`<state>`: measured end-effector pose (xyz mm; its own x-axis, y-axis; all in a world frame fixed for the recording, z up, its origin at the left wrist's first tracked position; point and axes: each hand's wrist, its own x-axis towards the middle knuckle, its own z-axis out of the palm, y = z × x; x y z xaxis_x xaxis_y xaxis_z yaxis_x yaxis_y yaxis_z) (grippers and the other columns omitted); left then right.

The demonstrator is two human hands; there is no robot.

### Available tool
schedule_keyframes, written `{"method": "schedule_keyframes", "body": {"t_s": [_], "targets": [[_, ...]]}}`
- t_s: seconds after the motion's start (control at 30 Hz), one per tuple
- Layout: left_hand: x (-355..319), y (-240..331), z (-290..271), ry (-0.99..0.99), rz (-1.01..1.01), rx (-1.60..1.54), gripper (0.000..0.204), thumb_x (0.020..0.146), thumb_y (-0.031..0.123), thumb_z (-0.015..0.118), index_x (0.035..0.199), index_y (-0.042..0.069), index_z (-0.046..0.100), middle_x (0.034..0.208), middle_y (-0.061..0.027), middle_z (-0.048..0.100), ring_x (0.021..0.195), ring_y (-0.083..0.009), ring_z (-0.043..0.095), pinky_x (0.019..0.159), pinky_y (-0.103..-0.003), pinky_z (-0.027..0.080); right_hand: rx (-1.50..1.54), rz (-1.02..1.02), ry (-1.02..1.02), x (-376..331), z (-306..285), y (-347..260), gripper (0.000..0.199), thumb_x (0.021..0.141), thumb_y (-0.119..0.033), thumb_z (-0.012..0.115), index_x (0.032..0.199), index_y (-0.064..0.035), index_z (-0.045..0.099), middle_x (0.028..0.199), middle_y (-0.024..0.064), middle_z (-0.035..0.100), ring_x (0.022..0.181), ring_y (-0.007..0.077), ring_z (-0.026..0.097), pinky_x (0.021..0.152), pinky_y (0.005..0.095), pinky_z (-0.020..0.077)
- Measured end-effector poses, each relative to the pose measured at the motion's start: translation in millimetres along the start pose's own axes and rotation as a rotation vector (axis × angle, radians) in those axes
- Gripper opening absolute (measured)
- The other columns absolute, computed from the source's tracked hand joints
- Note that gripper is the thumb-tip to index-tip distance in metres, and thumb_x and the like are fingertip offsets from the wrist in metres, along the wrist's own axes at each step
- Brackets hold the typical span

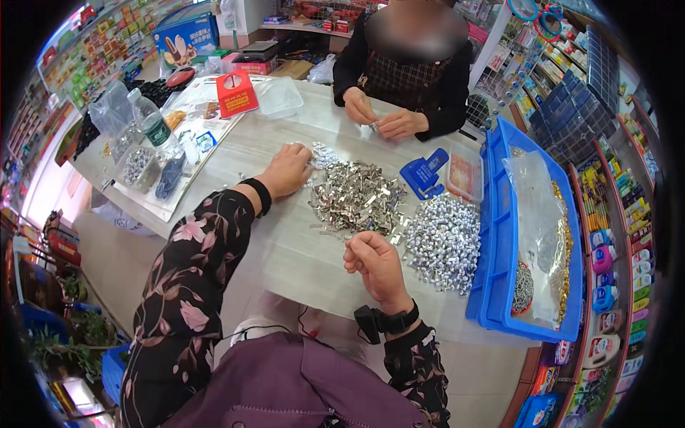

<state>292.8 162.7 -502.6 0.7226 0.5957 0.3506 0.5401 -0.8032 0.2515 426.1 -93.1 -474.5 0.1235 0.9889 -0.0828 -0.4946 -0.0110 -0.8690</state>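
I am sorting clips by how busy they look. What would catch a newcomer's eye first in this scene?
First, the big heap of shiny metal clips mid-table, with a paler pile of small silvery pieces to its right. The left hand rests at the heap's far left edge; the right hand is closed just in front of it. Next, the bright blue crate on the right, and another person's hands across the table.
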Motion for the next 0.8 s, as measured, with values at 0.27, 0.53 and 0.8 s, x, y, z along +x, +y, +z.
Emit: {"method": "schedule_keyframes", "body": {"t_s": [0.27, 0.53, 0.8], "targets": [[-40.6, -0.9, -11.7, -0.058, 0.060, -0.078, 0.019, 0.083, 0.012, 0.050, 0.099, 0.002, 0.050, 0.105, -0.0171, 0.050, 0.101, -0.0352, 0.046, 0.089, -0.042, 0.037, 0.064, -0.013, 0.055, -0.1, 2.4, 0.4, 0.017, 0.089, -0.018, 0.056, 0.093, -0.0024, 0.059, 0.075, 0.0026, 0.060, 0.063, 0.0087, 0.055, 0.058, 0.0216, 0.0456], [-78.5, 23.6, -25.6, 0.061, 0.060, -0.397, 0.030, 0.085, 0.012, 0.049, 0.111, -0.001, 0.048, 0.117, -0.0207, 0.048, 0.111, -0.0368, 0.043, 0.096, -0.041, 0.032, 0.095, -0.004, 0.064, -3.3, 4.1, 2.7, 0.014, 0.089, -0.018, 0.055, 0.092, -0.0046, 0.058, 0.073, 0.0011, 0.059, 0.060, 0.0077, 0.055, 0.056, 0.0188, 0.0446], [-134.4, 38.2, -21.6, 0.181, -0.264, -0.111, 0.040, 0.084, 0.014, 0.051, 0.120, -0.002, 0.044, 0.126, -0.0219, 0.044, 0.121, -0.0353, 0.038, 0.101, -0.041, 0.029, 0.107, 0.004, 0.101, -3.2, 7.8, 1.9, 0.013, 0.089, -0.017, 0.056, 0.092, -0.0046, 0.058, 0.073, 0.0009, 0.059, 0.059, 0.0068, 0.054, 0.054, 0.0174, 0.0440]]}}
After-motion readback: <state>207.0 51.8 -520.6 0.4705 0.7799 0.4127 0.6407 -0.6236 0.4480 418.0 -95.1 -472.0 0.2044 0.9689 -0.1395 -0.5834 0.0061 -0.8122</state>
